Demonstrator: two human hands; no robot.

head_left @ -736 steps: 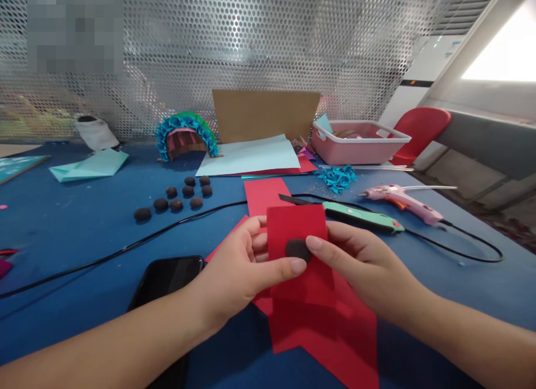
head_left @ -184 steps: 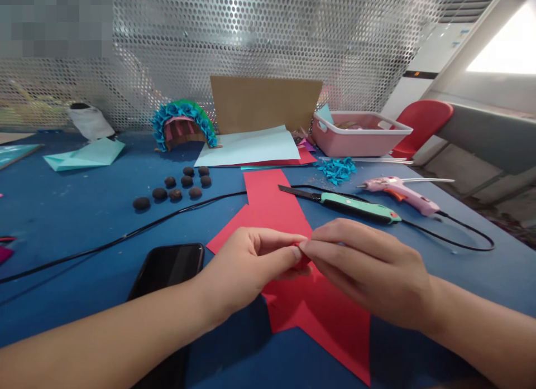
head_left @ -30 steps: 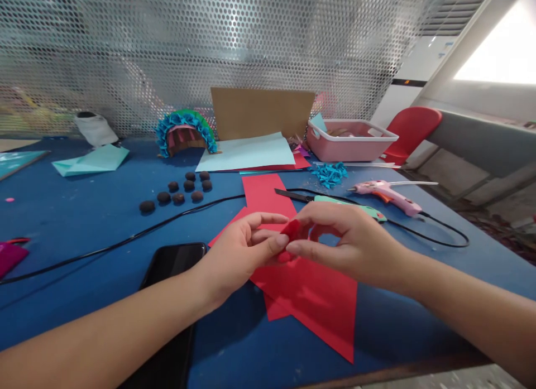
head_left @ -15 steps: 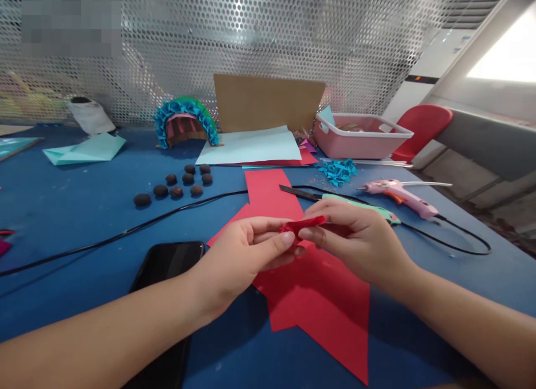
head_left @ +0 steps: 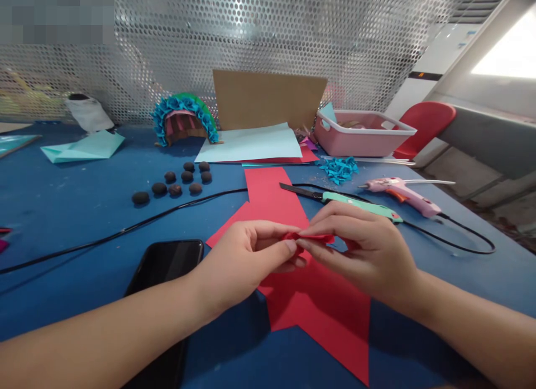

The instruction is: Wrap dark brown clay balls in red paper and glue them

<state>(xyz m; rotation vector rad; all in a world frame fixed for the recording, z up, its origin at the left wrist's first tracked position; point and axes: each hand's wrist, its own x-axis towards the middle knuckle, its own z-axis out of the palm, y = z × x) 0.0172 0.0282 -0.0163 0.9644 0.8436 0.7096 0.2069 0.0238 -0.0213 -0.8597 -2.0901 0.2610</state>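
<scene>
1. Head view, from my remote seat: half a second ago the folded red paper (head_left: 321, 238) poked up past the right fingertips; now it lies flatter, and those fingertips have closed over it toward the left thumb.
2. Left hand (head_left: 240, 260), mid-frame: pinching the crumpled end between thumb and fingers. Right hand (head_left: 372, 249), right of centre: pinching the same paper from the other side. Wad's inside hidden; I can't tell what it holds.
3. My reading: the paper is being gathered tighter.
4. Below the hands, red sheets (head_left: 318, 316) overlap on the blue table (head_left: 234, 350). Green knife (head_left: 355, 203) right of centre, blade across the uppermost sheet; pink glue gun (head_left: 412, 198) farther right.
5. Lower left: phone (head_left: 173, 266), partly hidden by the left forearm (head_left: 125, 333). Left of centre: dark balls (head_left: 187, 177), black cord (head_left: 104, 241) passing just below.
6. Upper middle: blue-fringed arch (head_left: 184, 103), upright brown board (head_left: 268, 101); pink basket (head_left: 362, 142) to their right, blue scraps (head_left: 339, 169) before it.
7. Room: perforated metal screen (head_left: 272, 32) across the top, red chair (head_left: 431, 124) upper right.
</scene>
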